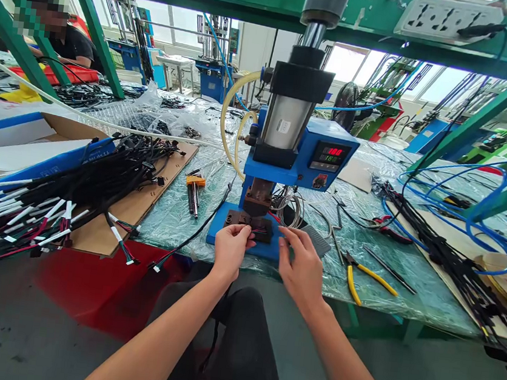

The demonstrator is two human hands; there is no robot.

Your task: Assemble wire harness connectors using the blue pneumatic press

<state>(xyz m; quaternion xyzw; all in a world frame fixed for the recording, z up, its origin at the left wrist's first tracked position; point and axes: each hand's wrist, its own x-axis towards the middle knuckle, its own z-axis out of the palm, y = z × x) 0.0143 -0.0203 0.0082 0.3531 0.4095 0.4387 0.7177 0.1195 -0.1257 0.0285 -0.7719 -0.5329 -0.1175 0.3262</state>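
Note:
A blue bench press (280,156) stands in front of me, its dark metal head raised above a dark lower die block (232,217). At the front of that block, my left hand (230,248) is closed in a pinch on a thin wire cable (258,231). Some red and dark wires of it show over the block, and a black length hangs below the hand between my knees. My right hand (300,265) is just right of the block, over the blue base, fingers apart and holding nothing that I can see.
Left lies a large bundle of black cables (118,168) on cardboard beside a blue-edged box (56,155). Hex keys (194,192) and a single cable (198,226) lie nearer. Yellow-handled pliers (369,276) and more cables (448,249) are right. A person (71,41) sits far left.

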